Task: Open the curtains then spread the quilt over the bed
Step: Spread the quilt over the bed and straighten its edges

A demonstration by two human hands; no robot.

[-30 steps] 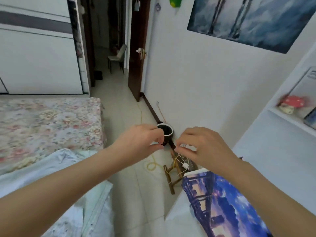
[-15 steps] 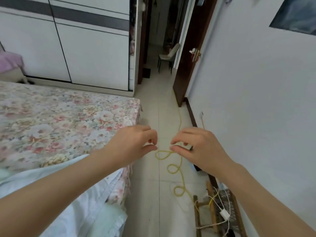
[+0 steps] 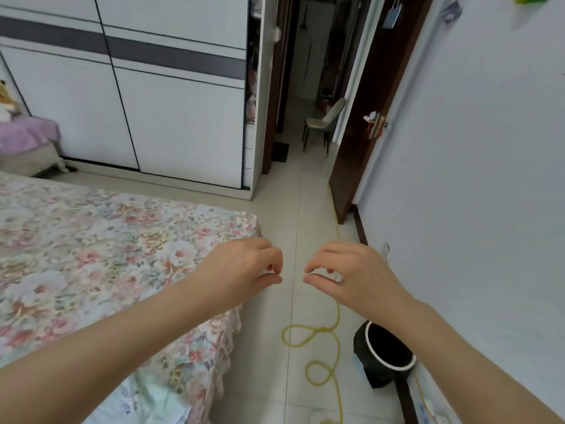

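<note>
The bed (image 3: 91,249) fills the left side, covered by a floral sheet. A pale mint quilt (image 3: 146,399) shows as a small bunched patch at the bottom, beside my left forearm. My left hand (image 3: 241,270) hovers over the bed's near corner with fingers curled and thumb near the fingertips, holding nothing. My right hand (image 3: 345,273) is level with it over the floor, in the same empty pinch pose. No curtains are in view.
A white sliding wardrobe (image 3: 153,102) stands behind the bed. The dark wooden door (image 3: 363,142) is open onto a hallway with a chair (image 3: 324,120). A yellow cord (image 3: 324,350) loops across the tiled floor beside a black bin (image 3: 385,356) against the right wall.
The view has swung left and up, away from the wall shelf and stool toward the bed and wardrobe. Both hands stay out front in the same pinched pose, slightly farther apart.
</note>
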